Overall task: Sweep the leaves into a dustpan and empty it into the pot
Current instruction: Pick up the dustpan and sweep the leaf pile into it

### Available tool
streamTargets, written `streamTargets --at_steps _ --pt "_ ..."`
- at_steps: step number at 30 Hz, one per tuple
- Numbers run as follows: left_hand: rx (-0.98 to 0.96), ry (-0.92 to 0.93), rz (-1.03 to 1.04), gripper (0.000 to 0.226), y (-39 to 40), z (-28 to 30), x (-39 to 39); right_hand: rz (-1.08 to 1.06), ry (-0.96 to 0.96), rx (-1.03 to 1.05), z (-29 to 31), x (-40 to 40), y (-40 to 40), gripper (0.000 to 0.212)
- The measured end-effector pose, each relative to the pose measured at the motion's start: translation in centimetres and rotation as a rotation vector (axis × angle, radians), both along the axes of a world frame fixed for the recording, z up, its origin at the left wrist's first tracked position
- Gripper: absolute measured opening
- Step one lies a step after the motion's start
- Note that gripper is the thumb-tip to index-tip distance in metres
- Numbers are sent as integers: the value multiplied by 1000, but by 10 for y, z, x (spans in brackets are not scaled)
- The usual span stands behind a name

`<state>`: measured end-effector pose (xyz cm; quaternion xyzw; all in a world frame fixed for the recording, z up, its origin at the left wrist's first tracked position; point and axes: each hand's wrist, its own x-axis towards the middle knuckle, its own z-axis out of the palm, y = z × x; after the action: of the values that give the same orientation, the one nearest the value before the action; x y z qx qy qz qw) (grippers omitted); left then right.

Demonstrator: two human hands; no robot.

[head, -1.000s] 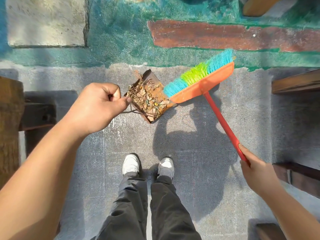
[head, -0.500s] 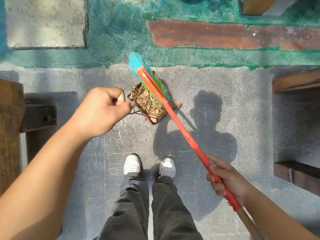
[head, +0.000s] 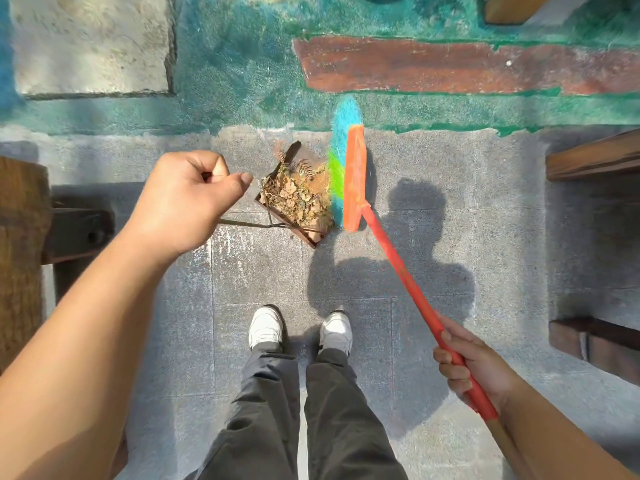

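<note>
Item: dustpan [head: 277,216], rusty metal, set on the grey paving ahead of the person's shoes, heaped with dry leaves [head: 296,197]. Left hand [head: 187,199] curled tight round its thin wire handle. Right hand [head: 474,372] wrapped round the orange shaft of the broom [head: 353,174], whose bristles met the pan's open edge. Pot not in view. Handling note: the lip was best kept pressed flat to the ground and the strokes short and low toward the pile, lest leaves spill back over the edge.
</note>
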<state>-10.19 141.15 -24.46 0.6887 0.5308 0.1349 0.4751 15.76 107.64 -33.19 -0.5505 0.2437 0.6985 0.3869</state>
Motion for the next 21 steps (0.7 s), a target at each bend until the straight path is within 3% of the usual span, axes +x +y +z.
streamTargets --at_steps 9,21 --pt "-9 8 25 48 -5 -1 5 313 -199 33 6 25 0 44" --pt "-13 -17 100 46 3 1 0 660 -468 0 -3 15 -6 50"
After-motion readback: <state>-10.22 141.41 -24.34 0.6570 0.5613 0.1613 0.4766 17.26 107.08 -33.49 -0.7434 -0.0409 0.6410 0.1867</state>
